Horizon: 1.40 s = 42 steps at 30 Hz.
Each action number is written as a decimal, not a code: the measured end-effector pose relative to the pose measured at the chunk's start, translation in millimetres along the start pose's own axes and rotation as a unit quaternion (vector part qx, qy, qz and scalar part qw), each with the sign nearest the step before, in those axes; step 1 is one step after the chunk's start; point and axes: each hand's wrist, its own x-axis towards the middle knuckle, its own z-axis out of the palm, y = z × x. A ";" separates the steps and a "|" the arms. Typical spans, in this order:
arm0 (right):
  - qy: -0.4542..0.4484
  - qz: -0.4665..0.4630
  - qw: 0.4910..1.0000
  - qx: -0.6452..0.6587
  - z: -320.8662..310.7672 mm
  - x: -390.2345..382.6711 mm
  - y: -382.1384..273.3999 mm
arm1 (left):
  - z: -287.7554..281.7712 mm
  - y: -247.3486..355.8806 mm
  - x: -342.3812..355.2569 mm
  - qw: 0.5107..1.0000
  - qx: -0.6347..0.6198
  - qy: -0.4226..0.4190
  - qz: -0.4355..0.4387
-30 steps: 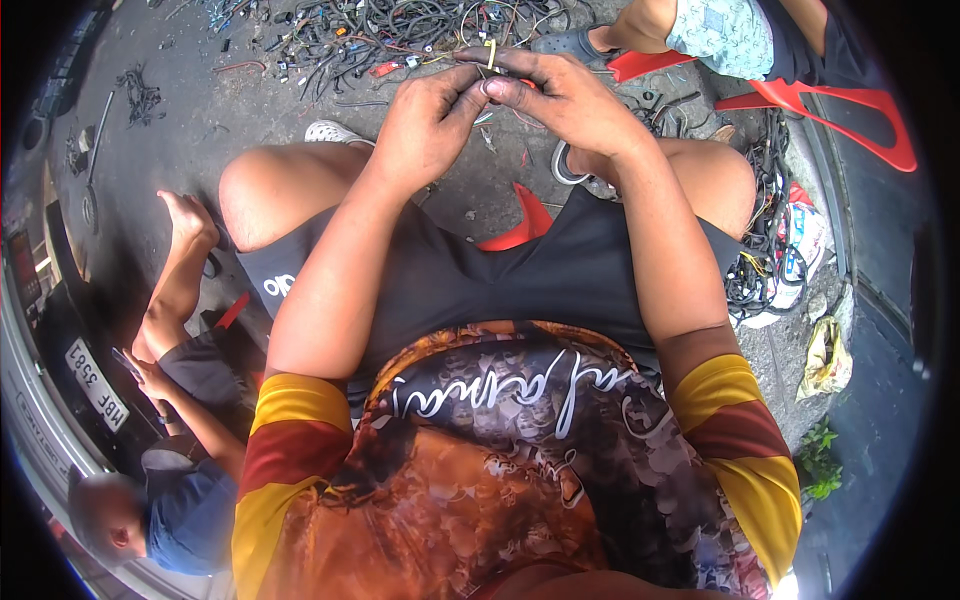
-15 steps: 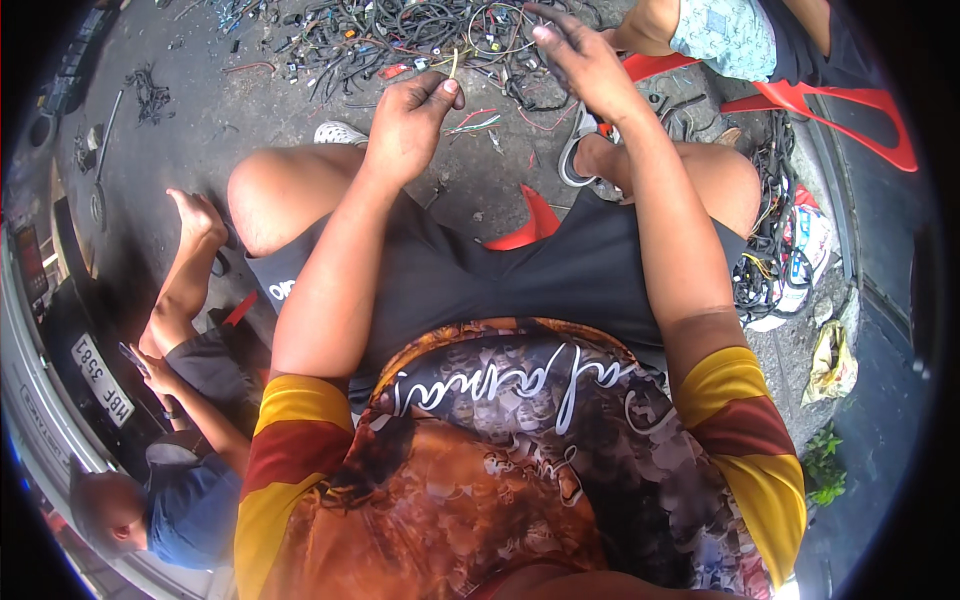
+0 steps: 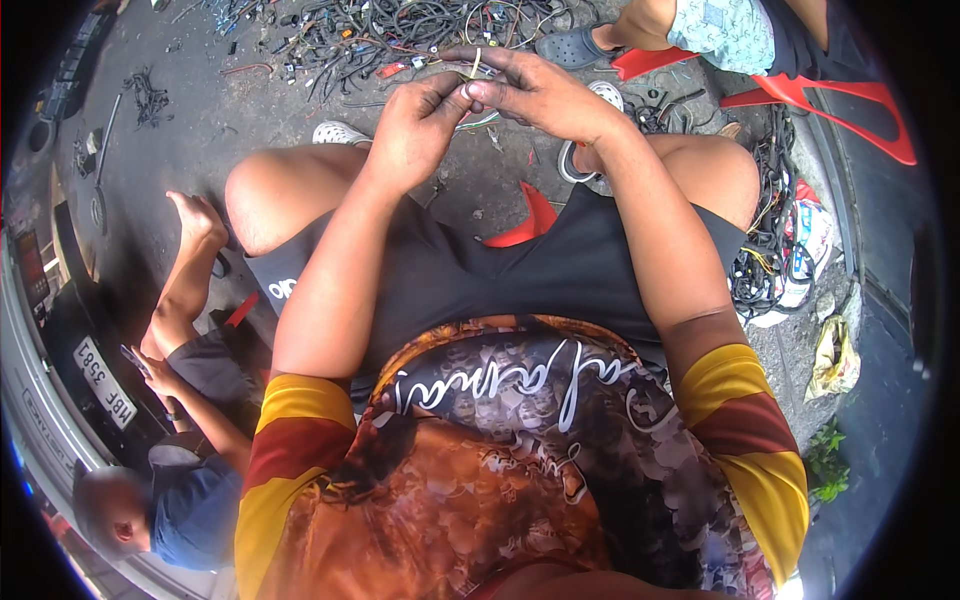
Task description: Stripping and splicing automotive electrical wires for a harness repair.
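In front of my knees my two hands meet, fingertips touching. My left hand (image 3: 412, 128) pinches a short, thin pale-yellow strip (image 3: 476, 62) between thumb and index finger; it looks like a piece of wire, but its lower part is hidden by the fingers. Thumb and fingers of my right hand (image 3: 552, 98) close on the same piece from the other side. Beyond the hands, a tangled heap of dark wires and connectors (image 3: 375, 28) covers the ground. A few thin coloured wires (image 3: 478, 121) lie just below my fingers.
A co-worker's foot in a grey clog (image 3: 572, 47) stands beside the heap, near a red chair (image 3: 840, 108). More cables (image 3: 765, 255) and a yellowish plastic bag (image 3: 832, 360) lie at right. Another person (image 3: 195, 500) sits at left against a vehicle (image 3: 45, 430).
My right hand has come down and left from above the heap, its spread fingers closing at the left hand. The strip and my left fingertips have shifted slightly right.
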 end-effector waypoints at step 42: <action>0.053 0.007 0.996 -0.072 6.0 10.6 11.0 | 7.7 -20.6 3.4 0.996 0.064 0.064 0.009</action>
